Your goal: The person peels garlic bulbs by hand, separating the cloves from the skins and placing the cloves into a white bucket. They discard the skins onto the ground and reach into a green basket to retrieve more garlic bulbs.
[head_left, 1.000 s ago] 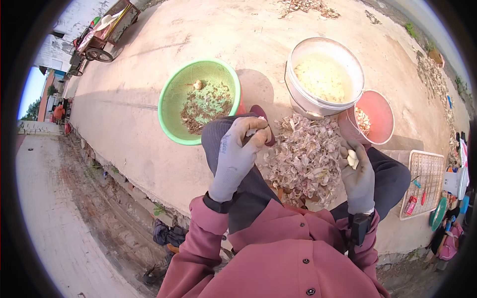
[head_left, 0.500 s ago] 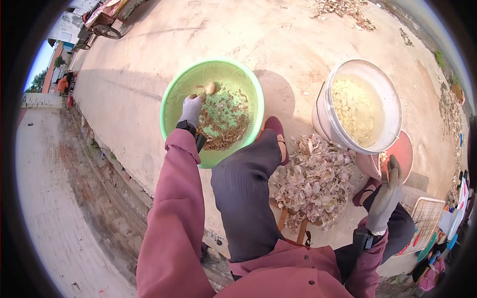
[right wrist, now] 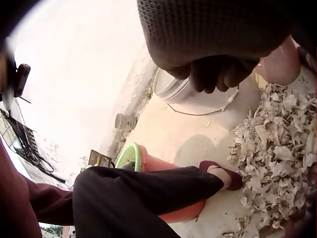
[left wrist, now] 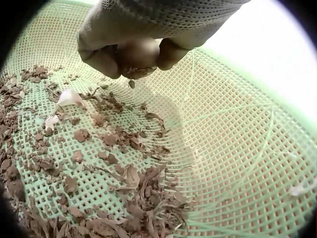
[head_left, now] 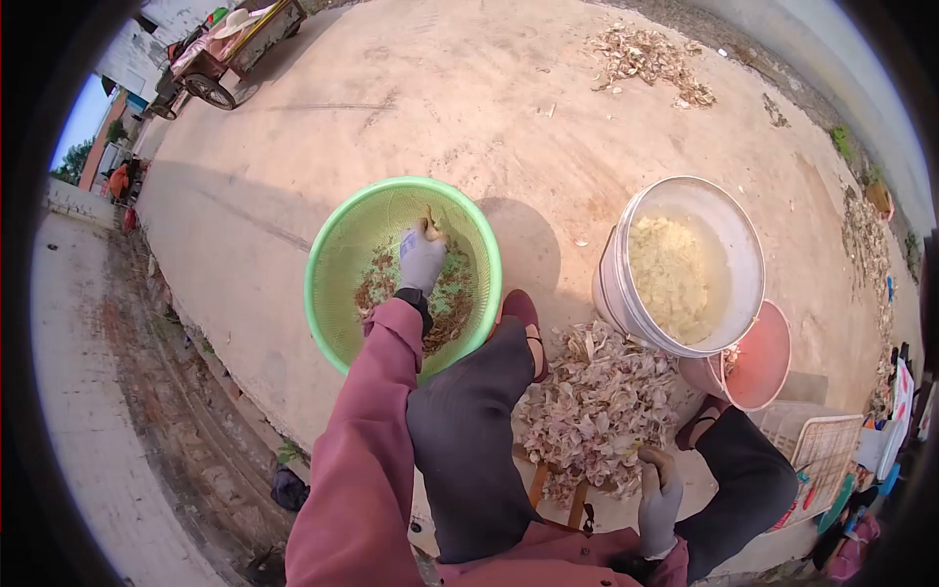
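Observation:
In the head view my gloved left hand (head_left: 422, 262) reaches down into the green mesh basket (head_left: 311, 274). Its fingers and thumb pinch a garlic bulb (left wrist: 137, 52), which the left wrist view shows just above the basket's bottom. Dry roots and crumbs of soil (left wrist: 148, 198) lie on the mesh below, along with a pale scrap of skin (left wrist: 70, 97). Close above my lap, beside a heap of garlic skins (head_left: 597, 406), is my gloved right hand (head_left: 661, 504). Its fingers hang loosely curled, and nothing shows in them.
A white bucket (head_left: 608, 274) of peeled cloves (head_left: 668, 284) in liquid stands front right, with a pink bucket (head_left: 768, 357) beside it. A plastic crate (head_left: 827, 450) is at the far right. More skins (head_left: 650, 64) lie farther off, and a cart (head_left: 230, 59) stands at upper left.
My left hand went from above my knee into the basket and now grips a bulb there. The right hand, earlier holding peeled cloves, passed by the pink bucket and came back toward my lap without them.

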Available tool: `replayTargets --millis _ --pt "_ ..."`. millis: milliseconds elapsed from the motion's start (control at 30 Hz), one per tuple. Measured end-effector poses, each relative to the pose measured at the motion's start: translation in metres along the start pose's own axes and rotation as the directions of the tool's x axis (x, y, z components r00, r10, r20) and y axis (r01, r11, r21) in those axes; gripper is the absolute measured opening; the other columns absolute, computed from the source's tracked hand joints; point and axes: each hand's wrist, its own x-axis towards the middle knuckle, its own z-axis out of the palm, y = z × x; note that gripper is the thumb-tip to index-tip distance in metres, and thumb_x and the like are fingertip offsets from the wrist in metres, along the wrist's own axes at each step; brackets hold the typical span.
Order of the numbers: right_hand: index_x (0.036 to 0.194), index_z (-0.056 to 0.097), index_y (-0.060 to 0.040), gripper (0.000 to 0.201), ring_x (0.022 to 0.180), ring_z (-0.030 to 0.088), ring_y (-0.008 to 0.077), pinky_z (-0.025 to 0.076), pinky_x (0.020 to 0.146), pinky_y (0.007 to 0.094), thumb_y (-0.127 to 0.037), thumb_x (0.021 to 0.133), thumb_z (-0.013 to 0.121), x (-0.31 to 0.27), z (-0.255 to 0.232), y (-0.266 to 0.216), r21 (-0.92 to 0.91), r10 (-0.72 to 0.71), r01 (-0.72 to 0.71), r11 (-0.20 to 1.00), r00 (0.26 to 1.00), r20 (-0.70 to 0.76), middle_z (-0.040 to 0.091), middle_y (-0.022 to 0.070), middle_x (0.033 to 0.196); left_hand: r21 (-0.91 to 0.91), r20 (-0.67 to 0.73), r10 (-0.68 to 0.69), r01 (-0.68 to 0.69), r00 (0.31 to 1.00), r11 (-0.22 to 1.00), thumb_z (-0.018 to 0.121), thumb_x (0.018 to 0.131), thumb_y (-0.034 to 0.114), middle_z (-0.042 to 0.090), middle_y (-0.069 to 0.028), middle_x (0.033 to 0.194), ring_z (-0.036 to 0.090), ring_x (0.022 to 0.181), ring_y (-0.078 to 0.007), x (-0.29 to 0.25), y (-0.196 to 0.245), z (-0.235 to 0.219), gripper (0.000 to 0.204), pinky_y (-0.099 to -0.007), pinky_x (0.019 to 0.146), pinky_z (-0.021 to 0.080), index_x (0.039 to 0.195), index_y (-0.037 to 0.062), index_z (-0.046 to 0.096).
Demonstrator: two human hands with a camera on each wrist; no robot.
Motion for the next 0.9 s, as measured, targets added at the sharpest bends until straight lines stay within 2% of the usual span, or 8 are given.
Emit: replayTargets --millis 100,167,333,500,567,700,767,900 --pt "0.117 0.064 0.0038 0.028 0.103 0.062 0.0175 0.048 0.092 0.0303 -0.003 0.096 0.048 0.008 0.002 -0.018 0.042 -0.012 0.009 0.999 0.997 0.082 0.065 0.0112 0.115 -0.409 0.272 0.184 -0.060 0.944 0.910 0.071 0.084 0.025 0.065 -0.0193 0.115 0.065 0.106 -0.0296 -0.040 0.048 -0.051 0.054 -0.0369 0.093 0.051 0.130 -0.0004 0.059" --pt "0.119 0.063 0.0037 0.029 0.101 0.062 0.0168 0.049 0.090 0.0300 -0.003 0.095 0.048 0.012 0.002 -0.038 0.105 0.023 -0.036 0.994 0.992 0.126 0.065 0.0111 0.116 -0.474 0.395 0.325 -0.113 0.859 0.873 0.068 0.085 0.016 0.064 -0.0067 0.110 0.061 0.100 -0.0142 -0.079 0.099 -0.100 0.050 -0.0294 0.086 0.050 0.131 -0.0003 0.058" --pt "0.128 0.060 -0.0005 0.037 0.085 0.058 0.0129 0.049 0.078 0.0285 -0.006 0.092 0.060 0.021 -0.009 -0.120 0.313 -0.221 0.173 0.934 0.967 0.127 0.066 0.0074 0.105 -0.624 0.640 0.514 -0.004 0.570 0.781 0.067 0.084 0.011 0.061 -0.0050 0.116 0.058 0.106 -0.0140 -0.188 0.197 -0.187 0.050 -0.0290 0.094 0.046 0.132 0.0008 0.056" --pt "0.124 0.062 -0.0016 0.036 0.082 0.059 0.0171 0.049 0.074 0.0297 -0.013 0.090 0.065 -0.002 -0.035 -0.152 0.231 -0.398 0.380 0.895 0.917 0.035 0.065 0.0092 0.101 -0.640 0.492 0.805 -0.489 0.332 0.593 0.063 0.085 0.009 0.057 -0.0173 0.125 0.056 0.119 -0.0286 -0.289 0.228 -0.175 0.053 -0.0359 0.104 0.042 0.135 -0.0014 0.051" --pt "0.116 0.066 -0.0020 0.030 0.083 0.061 0.0230 0.049 0.075 0.0328 -0.015 0.089 0.066 -0.015 -0.046 -0.139 0.072 -0.498 0.495 0.866 0.867 0.021 0.065 0.0121 0.100 -0.689 0.465 0.800 -0.413 0.379 0.596 0.064 0.082 0.009 0.057 -0.0195 0.125 0.054 0.118 -0.0362 -0.326 0.230 -0.162 0.054 -0.0407 0.105 0.040 0.134 -0.0013 0.052" --pt "0.108 0.069 -0.0027 0.022 0.091 0.063 0.0272 0.050 0.081 0.0371 -0.015 0.091 0.064 -0.054 -0.060 -0.089 0.250 -0.301 0.285 0.925 0.953 0.030 0.066 0.0131 0.098 -0.708 0.439 0.762 -0.339 0.476 0.620 0.059 0.079 0.003 0.059 -0.0179 0.123 0.057 0.116 -0.0346 -0.384 0.231 -0.143 0.047 -0.0377 0.101 0.044 0.126 0.0022 0.060" --pt "0.107 0.069 -0.0034 0.021 0.095 0.064 0.0286 0.050 0.083 0.0377 -0.015 0.091 0.063 -0.065 -0.060 -0.063 0.240 -0.341 0.337 0.910 0.940 -0.029 0.067 0.0131 0.102 -0.662 0.350 0.769 -0.439 0.535 0.607 0.065 0.082 0.004 0.060 -0.0179 0.117 0.059 0.108 -0.0371 -0.404 0.213 -0.121 0.036 -0.0426 0.093 0.047 0.118 0.0004 0.063" --pt "0.109 0.069 -0.0034 0.021 0.092 0.066 0.0316 0.052 0.082 0.0382 -0.014 0.091 0.063 -0.091 -0.065 -0.043 0.159 -0.336 0.339 0.927 0.941 -0.047 0.068 0.0139 0.099 -0.541 0.304 0.813 -0.613 0.496 0.576 0.068 0.081 0.006 0.062 -0.0164 0.112 0.060 0.102 -0.0362 -0.433 0.202 -0.108 0.034 -0.0429 0.088 0.047 0.114 0.0013 0.065"
